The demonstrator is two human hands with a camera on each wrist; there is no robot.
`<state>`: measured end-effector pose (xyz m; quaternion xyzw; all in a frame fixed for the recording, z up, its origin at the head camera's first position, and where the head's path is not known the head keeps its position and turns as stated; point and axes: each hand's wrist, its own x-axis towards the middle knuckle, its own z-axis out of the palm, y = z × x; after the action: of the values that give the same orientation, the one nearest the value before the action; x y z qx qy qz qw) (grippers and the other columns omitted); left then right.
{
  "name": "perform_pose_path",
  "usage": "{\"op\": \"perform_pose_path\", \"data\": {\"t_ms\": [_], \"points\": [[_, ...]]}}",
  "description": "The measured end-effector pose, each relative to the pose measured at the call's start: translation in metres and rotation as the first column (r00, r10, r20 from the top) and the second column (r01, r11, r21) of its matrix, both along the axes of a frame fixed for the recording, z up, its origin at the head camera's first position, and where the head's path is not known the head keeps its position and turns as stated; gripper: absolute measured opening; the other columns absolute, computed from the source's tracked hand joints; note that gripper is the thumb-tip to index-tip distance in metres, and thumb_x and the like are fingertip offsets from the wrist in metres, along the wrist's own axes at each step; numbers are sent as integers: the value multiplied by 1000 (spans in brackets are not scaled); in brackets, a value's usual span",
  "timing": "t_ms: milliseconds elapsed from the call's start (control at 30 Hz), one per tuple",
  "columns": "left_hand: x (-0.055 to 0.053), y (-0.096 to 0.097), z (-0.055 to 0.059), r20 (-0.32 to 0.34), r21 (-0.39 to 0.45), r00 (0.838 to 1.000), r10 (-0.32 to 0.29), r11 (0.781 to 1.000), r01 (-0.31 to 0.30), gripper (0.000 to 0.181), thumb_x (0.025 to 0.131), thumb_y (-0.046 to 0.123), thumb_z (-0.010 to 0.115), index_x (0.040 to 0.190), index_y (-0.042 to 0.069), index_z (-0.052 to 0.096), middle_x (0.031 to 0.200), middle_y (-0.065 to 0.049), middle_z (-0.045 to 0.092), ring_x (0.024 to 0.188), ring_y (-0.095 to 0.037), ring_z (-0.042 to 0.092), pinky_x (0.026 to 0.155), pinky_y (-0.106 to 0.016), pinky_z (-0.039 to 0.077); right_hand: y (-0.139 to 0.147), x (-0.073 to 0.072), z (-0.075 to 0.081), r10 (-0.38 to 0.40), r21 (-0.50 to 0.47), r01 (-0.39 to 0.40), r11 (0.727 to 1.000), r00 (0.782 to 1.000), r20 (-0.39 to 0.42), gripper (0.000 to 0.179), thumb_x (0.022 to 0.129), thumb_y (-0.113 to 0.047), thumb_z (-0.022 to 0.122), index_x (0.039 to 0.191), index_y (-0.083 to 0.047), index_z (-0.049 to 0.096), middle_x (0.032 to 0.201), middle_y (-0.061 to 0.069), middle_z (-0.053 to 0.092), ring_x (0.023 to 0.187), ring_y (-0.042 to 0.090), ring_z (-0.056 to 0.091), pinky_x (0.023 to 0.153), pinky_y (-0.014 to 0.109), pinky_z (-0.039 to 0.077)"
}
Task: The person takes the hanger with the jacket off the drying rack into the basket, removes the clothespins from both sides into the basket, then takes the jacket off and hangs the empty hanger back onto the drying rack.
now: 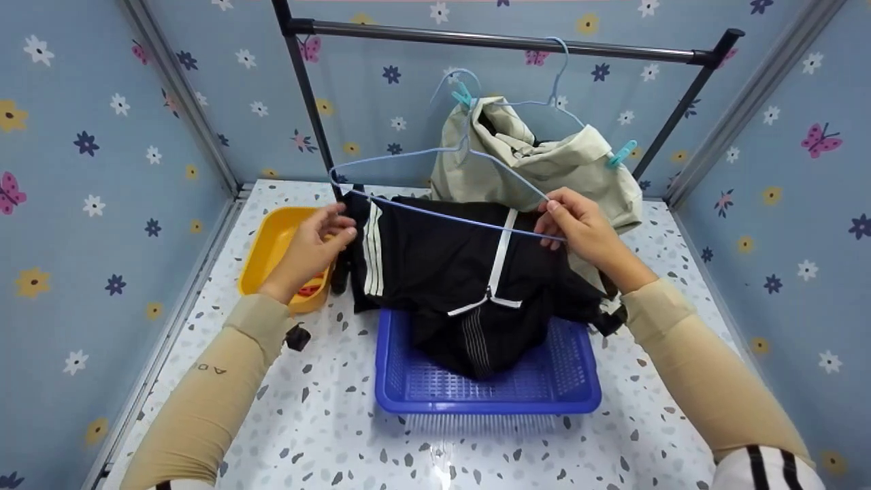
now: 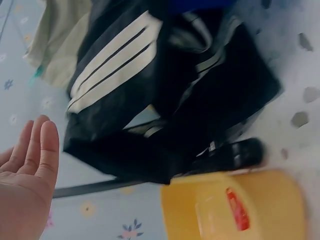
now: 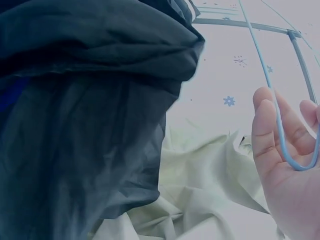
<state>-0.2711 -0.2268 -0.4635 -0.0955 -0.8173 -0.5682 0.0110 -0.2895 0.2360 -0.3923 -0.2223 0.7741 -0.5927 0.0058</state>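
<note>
My right hand (image 1: 575, 224) grips the right end of a blue wire hanger (image 1: 401, 155); in the right wrist view the bend of the wire lies across the palm. The hanger is held up in front of a black garment (image 1: 435, 255) with three white stripes at one side and a white strip down its middle. Part of this garment droops into a blue basket (image 1: 486, 407). My left hand (image 1: 316, 241) is beside the garment's striped edge, fingers loosely bent and holding nothing. The left wrist view shows those fingers apart from the black cloth (image 2: 120, 145).
A pale green garment (image 1: 565, 167) hangs from another blue hanger (image 1: 559, 75) on the dark rail (image 1: 503, 39), with turquoise clothespins (image 1: 622, 154) on it. At left stands a yellow tray (image 1: 272, 238) with red items inside. Flowered panels rise on both sides.
</note>
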Motion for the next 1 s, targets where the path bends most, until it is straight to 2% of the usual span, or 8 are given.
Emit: {"op": "perform_pose_path", "data": {"t_ms": [100, 200, 400, 500, 600, 700, 800, 1000], "points": [[5, 11, -10, -9, -77, 999, -45, 996, 44, 48, 108, 19, 67, 149, -6, 58, 134, -24, 70, 118, -32, 66, 95, -20, 53, 0, -3, 4, -16, -5, 16, 1000, 1000, -18, 24, 115, -6, 43, 104, -4, 65, 80, 2, 77, 62, 13, 72, 55, 25, 58], [11, 23, -18, -53, -166, 993, -103, 982, 93, 39, 104, 16, 72, 137, -5, 69, 126, -21, 72, 110, -34, 67, 94, -30, 55, -1, -6, 10, -36, -7, 36, 999, 999, -31, 24, 114, -5, 43, 105, 2, 64, 80, 2, 77, 61, 12, 71, 55, 25, 58], [16, 39, -30, -178, -342, 955, -239, 924, 168, 38, 97, 20, 83, 127, -1, 76, 125, -19, 74, 115, -38, 67, 105, -54, 55, -9, -14, 23, -86, -14, 85, 996, 995, -43, 24, 115, -5, 43, 107, 10, 60, 76, 0, 75, 59, 11, 70, 53, 25, 57], [17, 43, -36, -157, -415, 941, -301, 885, 214, 44, 92, 26, 87, 127, 1, 76, 128, -16, 73, 121, -36, 67, 113, -55, 52, -14, -19, 29, -106, -5, 106, 994, 993, -44, 24, 115, -8, 44, 105, 5, 62, 75, -2, 75, 59, 11, 70, 53, 24, 57], [18, 45, -42, -96, -462, 932, -349, 845, 269, 50, 89, 32, 90, 128, 3, 77, 131, -15, 72, 125, -34, 66, 117, -52, 50, -19, -25, 35, -120, 9, 121, 993, 992, -46, 23, 116, -10, 44, 104, -2, 63, 75, -2, 74, 59, 10, 69, 53, 23, 57], [20, 45, -46, -59, -484, 925, -374, 822, 301, 54, 86, 37, 92, 127, 5, 77, 131, -14, 71, 125, -32, 64, 117, -51, 50, -24, -29, 38, -136, 22, 137, 990, 990, -45, 22, 116, -11, 46, 103, -6, 63, 75, -2, 74, 58, 9, 69, 52, 24, 57], [20, 45, -48, -65, -497, 918, -391, 810, 310, 51, 86, 35, 92, 126, 6, 78, 128, -12, 71, 118, -30, 65, 112, -49, 52, -30, -34, 40, -148, 26, 149, 989, 988, -38, 21, 116, -12, 47, 102, -8, 63, 74, -2, 73, 58, 9, 69, 52, 24, 58], [19, 49, -49, -113, -497, 904, -412, 812, 307, 31, 93, 16, 86, 120, 4, 81, 113, -11, 76, 97, -27, 67, 92, -46, 58, -43, -46, 43, -157, 2, 157, 988, 987, -36, 22, 116, -12, 46, 100, -11, 62, 71, -2, 72, 57, 10, 68, 52, 24, 57]]}}
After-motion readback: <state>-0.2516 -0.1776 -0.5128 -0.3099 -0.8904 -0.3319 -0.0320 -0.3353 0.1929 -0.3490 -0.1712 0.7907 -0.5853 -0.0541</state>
